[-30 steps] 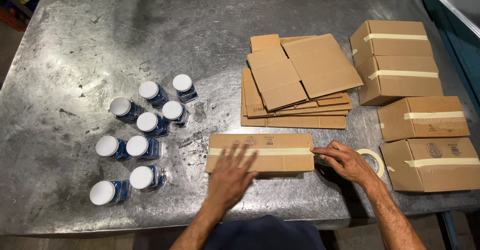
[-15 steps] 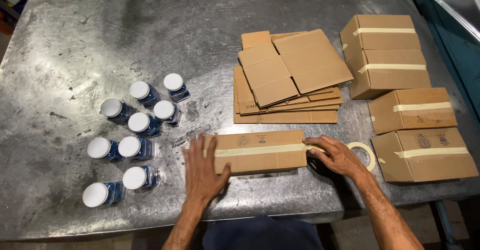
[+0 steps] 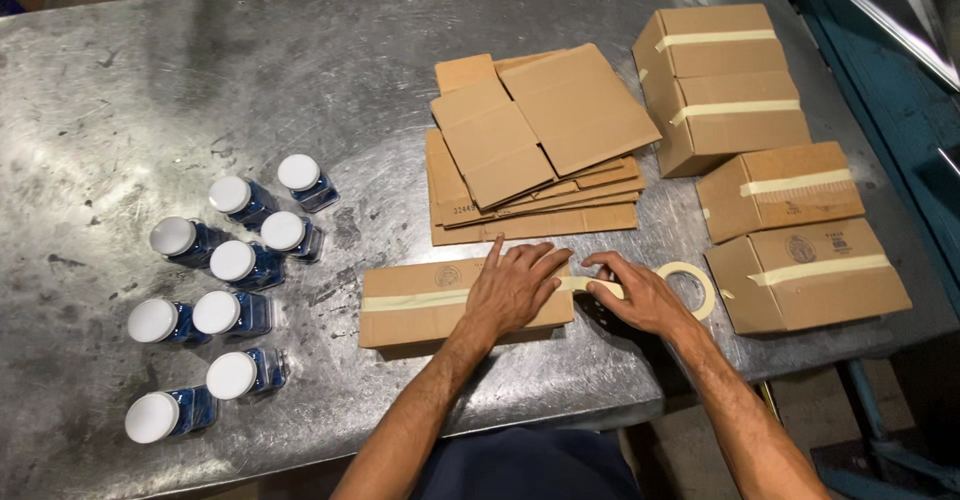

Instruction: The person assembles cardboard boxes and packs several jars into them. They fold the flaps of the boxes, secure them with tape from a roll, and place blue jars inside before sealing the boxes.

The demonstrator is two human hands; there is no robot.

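A long flat cardboard box [image 3: 415,305] lies near the table's front edge with a strip of beige tape along its top. My left hand [image 3: 517,288] presses flat on the box's right end, fingers spread over the tape. Just to the right, my right hand [image 3: 638,296] grips the roll of beige masking tape [image 3: 694,285], with the tape running from the roll to the box end.
Several blue jars with white lids [image 3: 232,262] stand at the left. A stack of flattened cardboard [image 3: 535,150] lies behind the box. Several taped boxes [image 3: 780,195] sit at the right. The metal table [image 3: 200,80] ends at the front edge; a blue frame [image 3: 880,100] runs along the right.
My left hand has slid from the box's left end to its right end, along the tape. My right hand stays at the tape roll beside the box.
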